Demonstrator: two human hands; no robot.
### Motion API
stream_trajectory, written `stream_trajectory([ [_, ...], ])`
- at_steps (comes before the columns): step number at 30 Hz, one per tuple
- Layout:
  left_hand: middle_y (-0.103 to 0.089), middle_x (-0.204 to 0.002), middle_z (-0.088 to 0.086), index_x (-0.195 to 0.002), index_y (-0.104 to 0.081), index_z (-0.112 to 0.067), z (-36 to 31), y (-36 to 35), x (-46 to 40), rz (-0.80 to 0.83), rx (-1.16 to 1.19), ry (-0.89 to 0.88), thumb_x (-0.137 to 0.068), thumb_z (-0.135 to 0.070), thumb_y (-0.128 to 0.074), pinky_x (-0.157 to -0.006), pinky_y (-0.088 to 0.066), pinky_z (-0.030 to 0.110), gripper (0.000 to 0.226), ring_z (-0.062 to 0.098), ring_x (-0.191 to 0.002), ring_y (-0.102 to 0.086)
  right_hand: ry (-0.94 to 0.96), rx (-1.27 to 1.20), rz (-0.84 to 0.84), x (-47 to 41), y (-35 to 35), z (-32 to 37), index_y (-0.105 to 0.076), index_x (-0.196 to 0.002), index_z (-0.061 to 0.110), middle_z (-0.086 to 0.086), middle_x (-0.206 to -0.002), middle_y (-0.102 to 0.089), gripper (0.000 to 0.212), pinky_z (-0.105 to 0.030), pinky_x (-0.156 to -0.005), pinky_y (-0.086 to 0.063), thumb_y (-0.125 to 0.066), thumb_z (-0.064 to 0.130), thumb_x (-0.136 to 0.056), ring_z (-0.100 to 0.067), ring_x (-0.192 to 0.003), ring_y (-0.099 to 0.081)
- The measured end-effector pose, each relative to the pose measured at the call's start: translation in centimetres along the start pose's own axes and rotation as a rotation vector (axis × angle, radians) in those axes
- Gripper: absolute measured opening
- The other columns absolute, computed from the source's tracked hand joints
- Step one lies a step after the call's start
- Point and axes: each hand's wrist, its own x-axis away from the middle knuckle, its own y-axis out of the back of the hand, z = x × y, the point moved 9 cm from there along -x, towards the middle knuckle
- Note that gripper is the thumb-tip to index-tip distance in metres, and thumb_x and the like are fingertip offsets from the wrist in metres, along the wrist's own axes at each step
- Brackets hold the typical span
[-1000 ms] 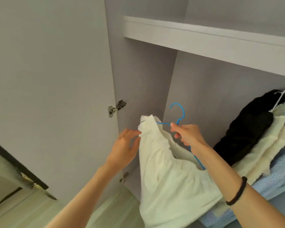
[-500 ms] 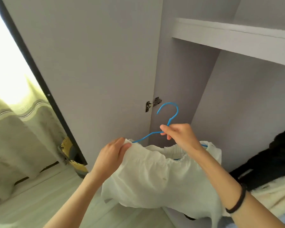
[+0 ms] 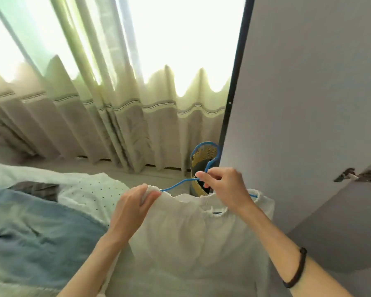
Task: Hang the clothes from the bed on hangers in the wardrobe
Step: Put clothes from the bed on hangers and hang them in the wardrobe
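A white garment (image 3: 191, 239) hangs in front of me on a thin blue hanger (image 3: 176, 185). My right hand (image 3: 225, 187) grips the hanger just below its hook, above the garment's gathered neckline. My left hand (image 3: 133, 209) pinches the garment's left shoulder where the hanger arm enters the cloth. The hanger's right arm shows only as a short blue tip past my right wrist. On the bed (image 3: 0, 172) at the left lie a white dotted garment (image 3: 94, 191), a blue cloth (image 3: 34, 228) and a dark grey piece (image 3: 34, 188).
The open wardrobe door (image 3: 308, 93) fills the right side, its hinge (image 3: 358, 175) showing low down. Pale green curtains (image 3: 94, 116) cover a bright window behind the bed. A yellow mesh bin (image 3: 201, 166) stands on the floor between curtain and door.
My view has swung left, from the wardrobe interior to the window and bed. The garment has gone from hanging off one hanger arm to spread across it. Both hands keep their hold.
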Motion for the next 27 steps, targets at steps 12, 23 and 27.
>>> stream_trajectory([
  [12,-0.068,-0.079,0.010,-0.089,-0.067,-0.017,4.6,12.0,12.4,-0.466,-0.152,0.471,-0.081,-0.059,-0.045,-0.061,-0.037,0.029,0.048,0.027,-0.074,-0.060,0.435,0.123,0.100,-3.1,-8.1,2.9,-0.060,-0.118,0.006,-0.006,-0.107,-0.064,0.040,-0.038,-0.102,-0.037,-0.040,0.029,-0.093,-0.022,-0.105,-0.052],
  [23,-0.046,-0.055,0.000,-0.073,-0.055,-0.009,4.5,22.1,27.9,-0.748,-0.378,0.891,-0.084,-0.048,-0.046,-0.050,-0.031,0.024,0.041,0.015,-0.054,-0.042,0.832,0.085,0.606,4.9,-20.1,10.2,-0.059,-0.115,0.011,0.005,-0.095,-0.058,0.045,-0.026,-0.084,-0.032,-0.052,0.044,-0.085,-0.018,-0.091,-0.050],
  [27,-0.047,-0.054,0.006,-0.068,-0.048,-0.012,4.2,24.4,33.4,-0.793,-0.507,0.978,-0.082,-0.051,-0.045,-0.056,-0.035,0.036,0.042,0.029,-0.058,-0.047,0.859,0.082,0.752,8.5,-24.9,12.1,-0.063,-0.106,0.007,-0.007,-0.102,-0.064,0.021,-0.015,-0.078,-0.026,-0.059,0.021,-0.090,-0.026,-0.100,-0.055],
])
